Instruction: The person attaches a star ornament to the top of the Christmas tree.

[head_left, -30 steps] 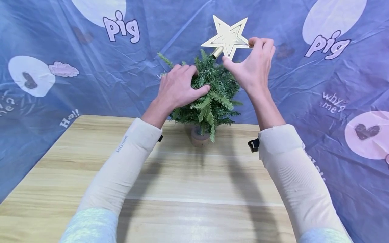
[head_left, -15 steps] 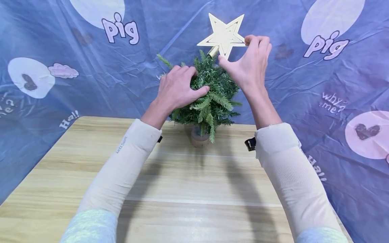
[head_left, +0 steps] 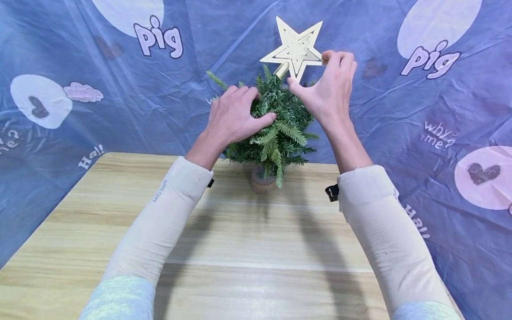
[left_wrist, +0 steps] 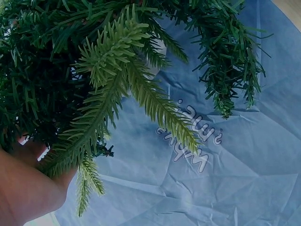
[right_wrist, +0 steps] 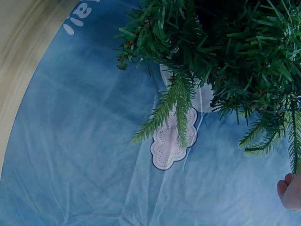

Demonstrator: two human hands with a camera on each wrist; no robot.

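Note:
A small artificial Christmas tree with green branches stands in a round base. The left hand holds its upper left side, thumb and fingers around the branches; in the left wrist view part of that hand shows beside the foliage, its fingertips mostly hidden. Above the tree, the right hand grips a gold star topper, fingers at its right point and thumb by its lower point. The star's socket meets the treetop; whether a branch tip is inside cannot be seen.
The wooden table carries the tree near its back edge. A blue printed cloth hangs close behind, with a cloud print visible in the right wrist view. Both wrists wear pale sleeves with black straps.
The right hand has moved slightly left with the star, bringing the socket over the treetop. Since half a second ago the star has shifted only slightly. The left hand stays on the tree.

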